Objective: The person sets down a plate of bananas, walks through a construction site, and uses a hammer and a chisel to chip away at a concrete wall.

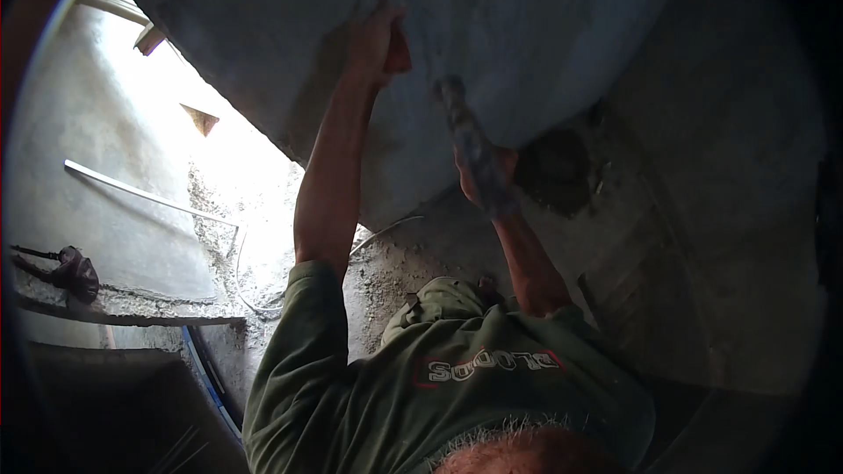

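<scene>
My right hand (504, 163) seems closed around the lower part of a long, mottled tool (467, 127), which juts up in front of the concrete slab (509, 26); it is too blurred to name. I judge it stiff and fairly weighty – not fragile, perhaps gritty under the fingers – so the lower part, full in the palm, looks the surest hold; the upper end would swing more. My left hand (376, 42) is raised at the slab, partly curled; a reddish patch shows beside it – fingers or something held, I cannot tell, nor whether it touches the concrete.
</scene>
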